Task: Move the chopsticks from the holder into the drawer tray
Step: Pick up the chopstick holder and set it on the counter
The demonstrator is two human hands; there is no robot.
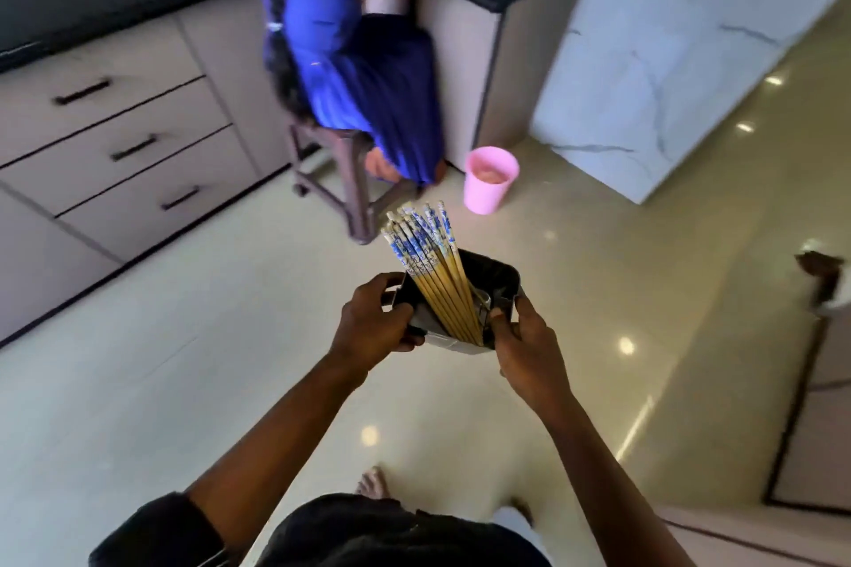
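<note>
A dark rectangular holder point(499, 279) is held in the air over the floor, between both hands. My left hand point(373, 322) grips its left side and my right hand point(522, 345) grips its right side. Several wooden chopsticks point(428, 262) with blue-and-white patterned tops stand in it, leaning up and to the left. A metal piece shows inside the holder beside them. The closed drawers point(115, 147) with black handles are at the left; no drawer tray is in view.
A person in blue point(350, 55) sits on a brown stool point(350, 180) ahead, at a dark counter. A pink cup point(489, 179) stands on the glossy tiled floor beside a marble-look wall point(667, 60). My bare feet show below.
</note>
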